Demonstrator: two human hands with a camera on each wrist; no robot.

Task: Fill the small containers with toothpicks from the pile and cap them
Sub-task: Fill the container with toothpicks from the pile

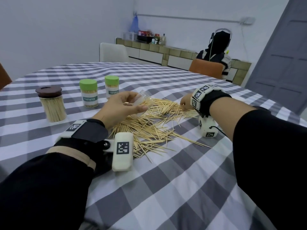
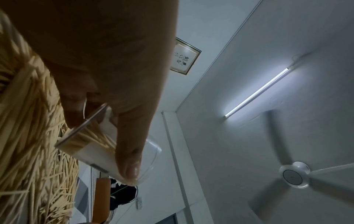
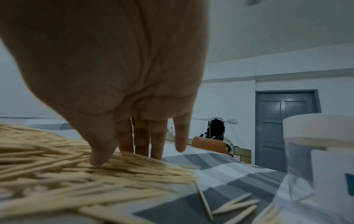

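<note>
My left hand (image 1: 118, 107) holds a tilted clear container (image 1: 142, 103), right hand (image 1: 186, 101) fingers (image 3: 141, 141) straight down on the toothpick pile (image 1: 149, 128).

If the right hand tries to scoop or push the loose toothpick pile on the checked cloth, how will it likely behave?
The pile of pale wooden toothpicks will probably scatter, since the sticks lie loose and crisscrossed. Being thin and round, some may roll across the checked tablecloth. The right hand, fingertips on the pile, will likely lift only a few.

Bare cloth (image 1: 174, 171) is left open nearside; three capped jars (image 1: 88, 92) are ranged left of the pile (image 1: 154, 123).
</note>
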